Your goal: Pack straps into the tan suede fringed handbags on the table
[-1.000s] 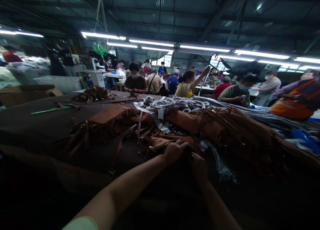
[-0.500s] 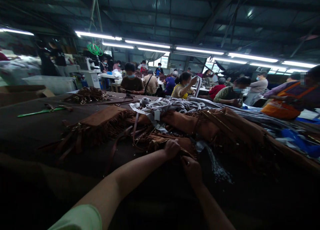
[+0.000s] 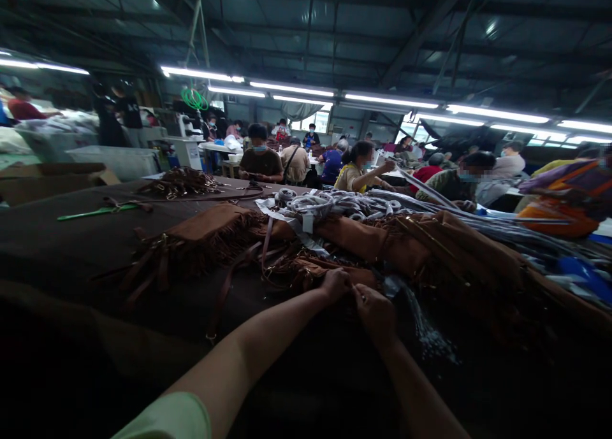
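Note:
A brown suede fringed bag (image 3: 313,266) lies on the dark table in front of me. My left hand (image 3: 337,285) is closed at its near edge, fingers curled against the suede. Just to the right, my right hand (image 3: 375,310) is pinched, its fingertips meeting those of the left. What sits between the right fingertips is too small and dark to make out. Beside the right hand spreads a bunch of thin pale strings (image 3: 428,327) with small ends. A narrow brown strap (image 3: 266,244) runs up behind the bag.
More brown bags (image 3: 210,223) lie left and right, with coiled grey-white strips (image 3: 315,203) behind them. A green tool (image 3: 98,212) and a heap of straps with metal clasps (image 3: 182,182) are at left. Several co-workers sit or stand beyond the table.
My hands have come closer together, the right fingertips rising to meet the left at the bag's edge. The view has shifted slightly. A co-worker opposite has lowered a pale strip.

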